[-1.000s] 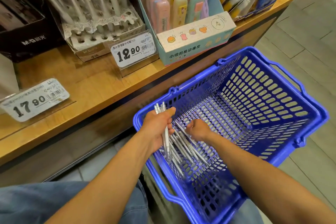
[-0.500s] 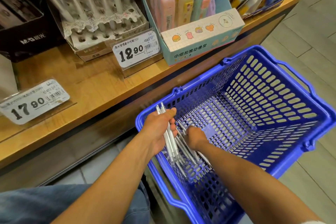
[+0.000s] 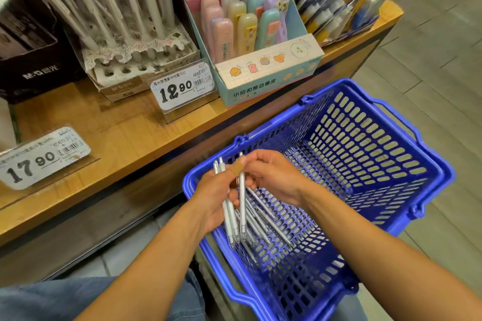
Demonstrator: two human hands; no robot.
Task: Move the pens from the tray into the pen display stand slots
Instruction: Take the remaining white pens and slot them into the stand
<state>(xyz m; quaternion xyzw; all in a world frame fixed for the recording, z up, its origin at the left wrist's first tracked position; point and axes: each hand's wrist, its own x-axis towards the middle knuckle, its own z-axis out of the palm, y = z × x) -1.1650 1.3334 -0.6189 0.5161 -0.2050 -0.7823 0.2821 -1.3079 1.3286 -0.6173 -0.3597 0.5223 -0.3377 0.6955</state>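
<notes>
Two hands are working above the blue perforated plastic basket (image 3: 378, 143): the left hand (image 3: 216, 195) is gripping a small bundle of slim white pens (image 3: 230, 219) in its curled fingers, and the right hand (image 3: 271, 177) is pinching the top of one more white pen (image 3: 242, 206) beside that bundle. Several loose white pens (image 3: 271, 224) are lying in the basket's near corner. The cardboard pen display stand with round slots (image 3: 135, 60) is sitting on the wooden shelf (image 3: 104, 125), well apart from the hands.
</notes>
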